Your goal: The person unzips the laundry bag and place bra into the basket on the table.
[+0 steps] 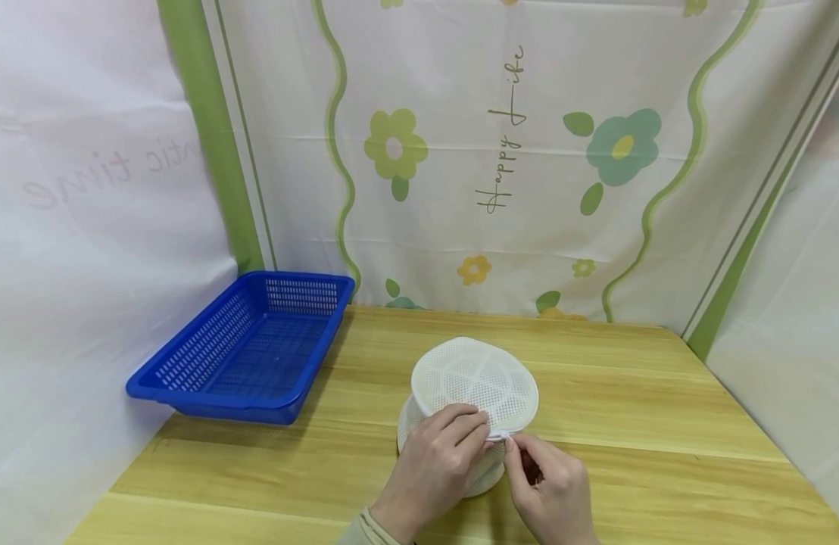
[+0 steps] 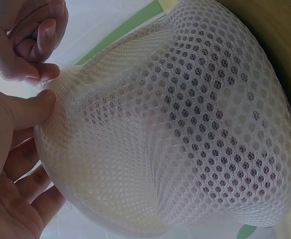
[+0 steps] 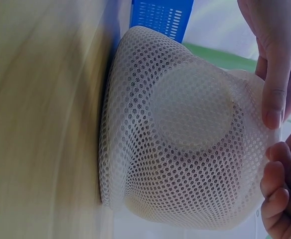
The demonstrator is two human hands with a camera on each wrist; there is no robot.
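Note:
A white mesh laundry bag [image 1: 470,371] with a round flat top and a piped rim stands on the wooden table. My left hand [image 1: 433,462] grips the bag's rim at the front, its fingers over the top and its thumb [image 2: 33,109] on the side. Right beside it, my right hand [image 1: 552,484] pinches the zipper [image 1: 499,436] at the rim between thumb and forefinger. Through the mesh side [image 2: 205,119], darker patches show. A paler round patch [image 3: 193,107] is visible on the side in the right wrist view.
At the table's left stands a blue plastic basket [image 1: 232,406] with slotted walls. A curtain [image 1: 447,227] printed with flowers hangs behind the wooden table [image 1: 637,393], and white cloth [image 1: 85,265] closes in the left side.

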